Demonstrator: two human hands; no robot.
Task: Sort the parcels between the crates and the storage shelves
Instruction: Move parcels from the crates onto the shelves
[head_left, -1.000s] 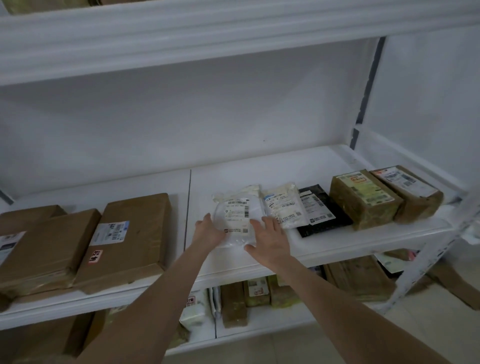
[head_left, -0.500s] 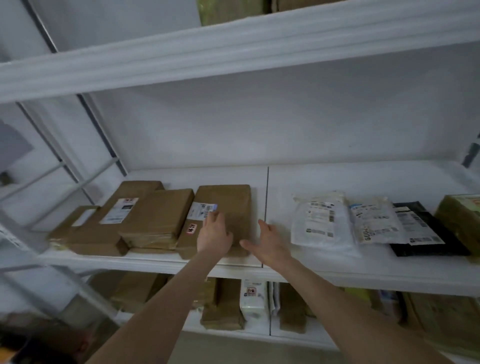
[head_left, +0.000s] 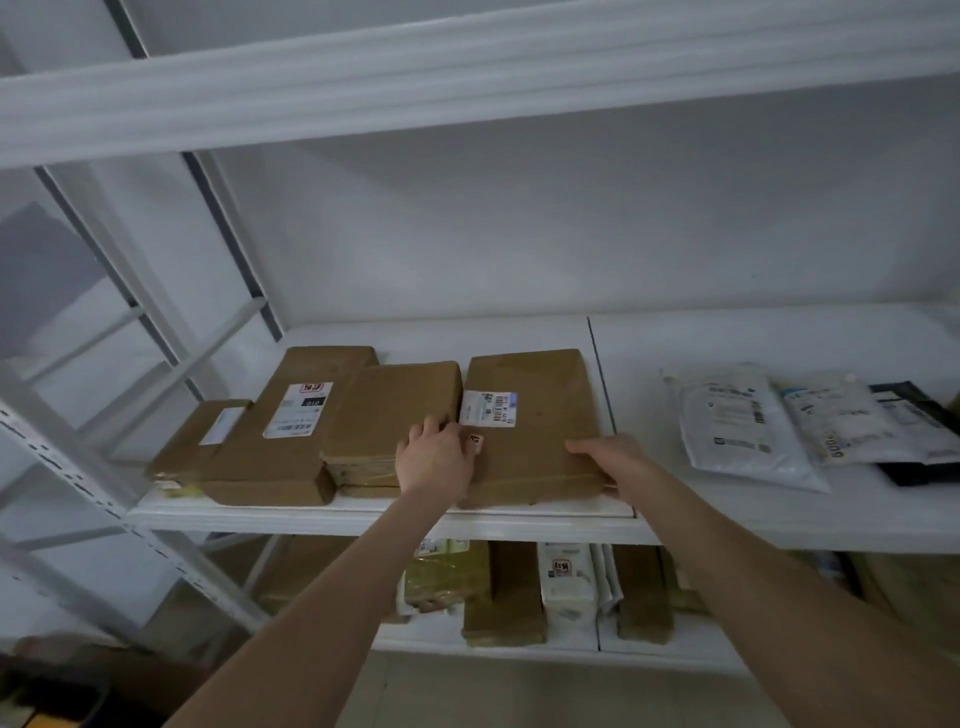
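Left hand (head_left: 435, 457): flat on brown parcel (head_left: 530, 426), fingers loose.
Right hand (head_left: 613, 457): cupping its right edge, not clamped.
Tip: lift level, clearing neighbouring parcel (head_left: 395, 415).

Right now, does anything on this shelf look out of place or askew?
Slightly. The white poly mailer lies skewed, its near corner reaching the shelf front edge. The brown parcels overlap unevenly; no visible damage.

The parcels (head_left: 530, 421) are wrapped in matt brown paper with shiny tape. The bags (head_left: 743, 431) are soft white plastic. The shelf (head_left: 727, 343) is smooth painted white.
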